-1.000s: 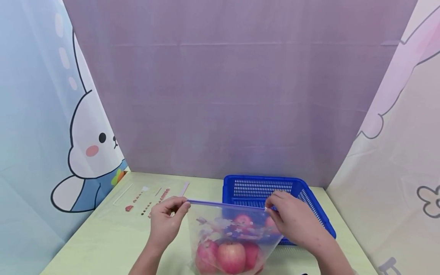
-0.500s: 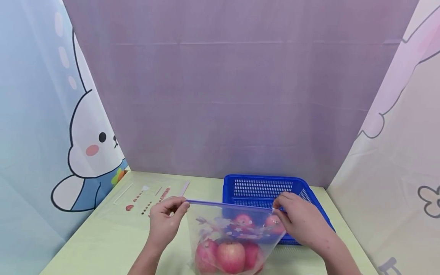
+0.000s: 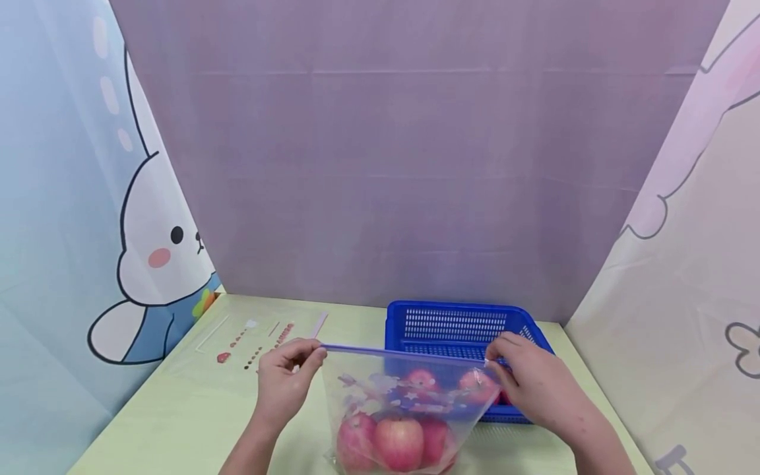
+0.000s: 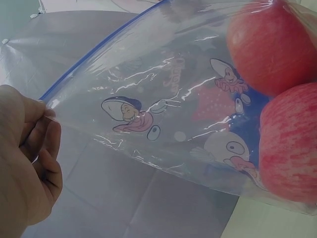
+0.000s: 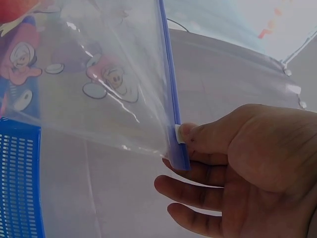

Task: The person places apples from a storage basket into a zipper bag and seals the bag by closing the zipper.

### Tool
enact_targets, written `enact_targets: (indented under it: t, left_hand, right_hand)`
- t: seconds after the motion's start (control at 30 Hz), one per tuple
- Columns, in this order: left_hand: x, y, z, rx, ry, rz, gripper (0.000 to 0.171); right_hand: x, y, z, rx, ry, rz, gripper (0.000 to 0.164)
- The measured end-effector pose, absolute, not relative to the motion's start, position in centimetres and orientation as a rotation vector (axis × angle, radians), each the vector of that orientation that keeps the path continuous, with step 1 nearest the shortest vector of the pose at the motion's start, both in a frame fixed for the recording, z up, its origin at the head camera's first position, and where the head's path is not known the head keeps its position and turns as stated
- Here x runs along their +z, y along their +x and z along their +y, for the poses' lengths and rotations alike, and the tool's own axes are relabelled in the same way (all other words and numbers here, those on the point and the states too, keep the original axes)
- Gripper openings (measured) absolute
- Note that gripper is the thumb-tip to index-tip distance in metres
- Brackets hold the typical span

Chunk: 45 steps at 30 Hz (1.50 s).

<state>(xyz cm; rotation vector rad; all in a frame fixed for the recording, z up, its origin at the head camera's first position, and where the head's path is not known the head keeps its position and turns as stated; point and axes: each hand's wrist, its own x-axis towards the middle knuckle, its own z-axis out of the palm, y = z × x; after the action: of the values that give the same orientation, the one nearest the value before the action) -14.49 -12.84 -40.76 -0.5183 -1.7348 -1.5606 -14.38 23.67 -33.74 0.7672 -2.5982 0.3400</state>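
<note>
Fingers of left hand (image 3: 287,376) and right hand (image 3: 531,379) pinch the straight zip edge (image 3: 404,355), glossy bag (image 3: 374,397) below, round apples (image 3: 399,444) inside, slotted basket (image 3: 456,324) behind.

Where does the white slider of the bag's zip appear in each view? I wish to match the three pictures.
Head: the white slider is right of centre, below the middle, at the right hand.
Left wrist: not in this picture.
Right wrist: a little right of centre, slightly below the middle, touched by that hand.
Shared landmark: the blue zip strip, visible in all three views.
</note>
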Motion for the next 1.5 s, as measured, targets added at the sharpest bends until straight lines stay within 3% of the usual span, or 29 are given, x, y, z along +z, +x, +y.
enact_targets:
  t: [0.6,0.93,1.13,1.5]
  left_hand:
    - [-41.1,-14.5,-13.0,-1.646,-0.570,-1.748,0.013]
    - [-40.4,-13.6,-13.7,-1.650,-0.487,-1.922,0.013]
    - [-39.1,-13.0,-15.0,-1.371,-0.529,-2.181,0.029]
    - [-37.1,-12.1,-16.8,-0.920,-0.609,-2.373,0.022]
  right_hand:
    - [-34.0,-13.8,24.1,0.508,0.701,-2.726,0.017]
    - [-35.0,-13.8,24.0,0.591,0.853,-2.496,0.028]
    - [-35.1,-14.0,23.4,0.690,0.850,-2.440,0.028]
    - [-34.7,-13.9,22.1,0.810,0.888,-2.371,0.029]
